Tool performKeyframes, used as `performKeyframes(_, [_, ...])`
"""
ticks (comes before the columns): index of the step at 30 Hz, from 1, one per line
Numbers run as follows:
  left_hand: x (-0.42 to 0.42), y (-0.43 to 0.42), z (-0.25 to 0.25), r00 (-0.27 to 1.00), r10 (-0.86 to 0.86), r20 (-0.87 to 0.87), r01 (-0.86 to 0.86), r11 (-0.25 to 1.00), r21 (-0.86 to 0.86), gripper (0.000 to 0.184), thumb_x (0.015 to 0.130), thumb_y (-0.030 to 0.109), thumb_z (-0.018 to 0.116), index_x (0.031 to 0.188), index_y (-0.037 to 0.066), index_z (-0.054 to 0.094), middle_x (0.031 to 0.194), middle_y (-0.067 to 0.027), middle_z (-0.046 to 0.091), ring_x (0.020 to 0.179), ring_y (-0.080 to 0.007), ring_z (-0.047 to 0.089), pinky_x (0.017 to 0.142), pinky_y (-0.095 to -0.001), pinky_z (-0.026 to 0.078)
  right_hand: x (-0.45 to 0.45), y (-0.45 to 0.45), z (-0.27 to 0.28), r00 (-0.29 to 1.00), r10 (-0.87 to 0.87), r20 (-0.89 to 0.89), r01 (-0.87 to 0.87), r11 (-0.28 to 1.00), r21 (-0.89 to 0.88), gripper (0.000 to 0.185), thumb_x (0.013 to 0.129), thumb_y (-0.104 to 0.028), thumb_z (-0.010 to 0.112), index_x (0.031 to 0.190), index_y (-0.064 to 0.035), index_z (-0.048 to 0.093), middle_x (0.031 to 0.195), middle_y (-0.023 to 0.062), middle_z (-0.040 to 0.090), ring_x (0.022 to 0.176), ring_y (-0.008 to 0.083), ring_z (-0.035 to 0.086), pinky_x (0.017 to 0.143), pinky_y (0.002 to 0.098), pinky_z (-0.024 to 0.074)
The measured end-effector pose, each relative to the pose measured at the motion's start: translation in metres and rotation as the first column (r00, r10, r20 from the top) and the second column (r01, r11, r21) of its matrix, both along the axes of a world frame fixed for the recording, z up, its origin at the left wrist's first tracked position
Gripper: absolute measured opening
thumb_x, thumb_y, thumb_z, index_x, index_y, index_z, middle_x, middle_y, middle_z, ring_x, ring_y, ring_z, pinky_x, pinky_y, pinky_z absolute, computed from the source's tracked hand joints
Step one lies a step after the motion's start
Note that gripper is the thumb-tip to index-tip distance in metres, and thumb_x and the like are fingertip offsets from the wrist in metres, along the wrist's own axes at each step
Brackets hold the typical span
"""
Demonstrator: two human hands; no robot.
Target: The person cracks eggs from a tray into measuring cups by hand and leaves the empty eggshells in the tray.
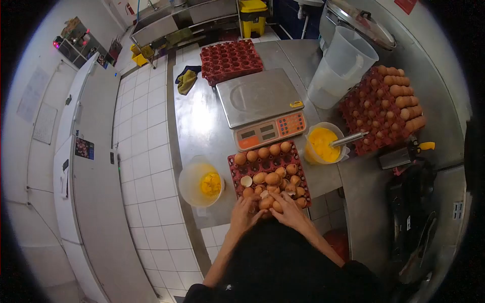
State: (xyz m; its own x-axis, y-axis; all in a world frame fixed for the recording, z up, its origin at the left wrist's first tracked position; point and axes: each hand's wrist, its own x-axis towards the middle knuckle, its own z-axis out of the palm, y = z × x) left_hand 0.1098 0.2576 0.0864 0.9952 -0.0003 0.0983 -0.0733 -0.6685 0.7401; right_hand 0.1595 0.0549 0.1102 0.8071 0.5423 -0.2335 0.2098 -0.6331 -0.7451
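Observation:
A red egg tray (234, 174) lies on the steel table just in front of me, with a row of brown eggs (264, 152) along its far side and a heap of eggs and broken shells (273, 179) nearer. My left hand (246, 212) is at the tray's near left edge, fingers curled against the shells. My right hand (290, 209) is at the near edge, curled around eggs or shells; which ones is unclear. To the left stands a translucent jug (189, 188) with yellow yolks. At the right, another jug (323, 145) holds yellow egg and a metal utensil (348, 139).
Beyond the tray is a scale (262, 101), with stacked red trays (232, 61) and a cloth (187, 81) behind it. A tall plastic jug (338, 68) and stacked trays of eggs (374, 108) stand at the right. The table's left edge borders the tiled floor.

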Motion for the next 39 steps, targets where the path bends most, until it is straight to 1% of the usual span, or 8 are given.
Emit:
performKeyframes(4, [0.032, 0.009, -0.014, 0.972, 0.051, 0.228, -0.040, 0.998, -0.052, 0.039, 0.083, 0.021, 0.084, 0.115, 0.006, 0.067, 0.106, -0.0095, 0.067, 0.086, -0.0288, 0.064, 0.076, -0.0390, 0.054, -0.002, -0.013, -0.004, 0.988, -0.149, -0.038, 0.150, 0.988, 0.038, 0.060, 0.095, -0.023, 0.068, 0.151, -0.0152, 0.047, 0.128, 0.0220, 0.057, 0.111, 0.0415, 0.064, 0.095, 0.0502, 0.0548])
performKeyframes(13, [0.096, 0.017, 0.011, 0.956, -0.089, -0.279, 0.084, 0.996, -0.028, 0.025, 0.089, 0.012, 0.068, 0.113, 0.006, 0.065, 0.106, -0.0168, 0.065, 0.096, -0.0372, 0.066, 0.080, -0.0473, 0.054, 0.008, -0.034, -0.018, 0.979, -0.203, 0.008, 0.202, 0.976, 0.083, 0.051, 0.095, -0.028, 0.069, 0.141, -0.0114, 0.053, 0.122, 0.0198, 0.064, 0.111, 0.0358, 0.066, 0.091, 0.0475, 0.0554])
performKeyframes(19, [0.141, 0.020, -0.029, 0.960, 0.155, 0.234, -0.229, 0.914, 0.334, 0.031, 0.087, 0.008, 0.064, 0.117, 0.000, 0.061, 0.099, -0.0233, 0.063, 0.093, -0.0429, 0.065, 0.078, -0.0514, 0.054, 0.031, -0.030, 0.006, 0.929, -0.332, -0.162, 0.363, 0.901, 0.237, 0.037, 0.094, -0.031, 0.072, 0.115, -0.0053, 0.055, 0.104, 0.0166, 0.065, 0.094, 0.0284, 0.069, 0.081, 0.0432, 0.0554])
performKeyframes(24, [0.170, 0.042, -0.064, 0.962, 0.196, -0.191, -0.103, 0.906, 0.412, 0.033, 0.088, 0.013, 0.065, 0.117, -0.002, 0.061, 0.104, -0.0287, 0.060, 0.096, -0.0455, 0.063, 0.078, -0.0534, 0.054, 0.052, -0.016, -0.034, 0.916, -0.396, -0.058, 0.360, 0.750, 0.555, 0.033, 0.099, -0.035, 0.068, 0.113, -0.0080, 0.054, 0.086, 0.0052, 0.059, 0.069, 0.0184, 0.060, 0.065, 0.0356, 0.0534])
performKeyframes(25, [0.168, 0.043, -0.062, 0.961, 0.202, -0.188, -0.109, 0.903, 0.415, 0.033, 0.088, 0.013, 0.065, 0.117, -0.002, 0.061, 0.104, -0.0287, 0.060, 0.096, -0.0455, 0.063, 0.078, -0.0534, 0.054, 0.057, -0.013, -0.011, 0.883, -0.318, -0.345, 0.464, 0.696, 0.548, 0.029, 0.101, -0.033, 0.063, 0.113, -0.0081, 0.053, 0.086, 0.0026, 0.056, 0.070, 0.0145, 0.057, 0.064, 0.0318, 0.0504])
performKeyframes(31, [0.128, 0.020, 0.042, 0.967, 0.232, 0.106, -0.246, 0.959, 0.140, 0.031, 0.091, 0.006, 0.064, 0.121, -0.002, 0.058, 0.113, -0.0232, 0.058, 0.098, -0.0398, 0.065, 0.079, -0.0442, 0.058, 0.078, 0.027, 0.011, 0.675, -0.065, -0.735, 0.643, 0.541, 0.542, 0.028, 0.108, -0.031, 0.049, 0.126, -0.0099, 0.052, 0.094, 0.0012, 0.054, 0.077, 0.0088, 0.054, 0.065, 0.0260, 0.0443])
performKeyframes(33, [0.104, 0.011, 0.080, 0.918, 0.384, 0.099, -0.287, 0.815, -0.503, 0.041, 0.090, -0.002, 0.066, 0.129, -0.002, 0.053, 0.125, -0.0177, 0.054, 0.109, -0.0302, 0.063, 0.092, -0.0399, 0.056, 0.083, 0.049, 0.018, 0.652, -0.038, -0.757, 0.671, 0.493, 0.554, 0.030, 0.109, -0.032, 0.046, 0.130, -0.0103, 0.052, 0.097, 0.0016, 0.056, 0.079, 0.0099, 0.054, 0.067, 0.0273, 0.0451])
performKeyframes(39, [0.054, 0.023, 0.077, 0.582, 0.687, 0.435, -0.358, 0.697, -0.621, 0.050, 0.095, 0.004, 0.069, 0.139, -0.001, 0.044, 0.136, -0.0183, 0.051, 0.125, -0.0274, 0.056, 0.105, -0.0380, 0.050, 0.070, 0.129, 0.054, 0.667, 0.273, -0.693, 0.575, 0.403, 0.712, 0.037, 0.109, -0.030, 0.039, 0.138, -0.0107, 0.049, 0.117, 0.0064, 0.056, 0.090, 0.0154, 0.058, 0.078, 0.0327, 0.0466])
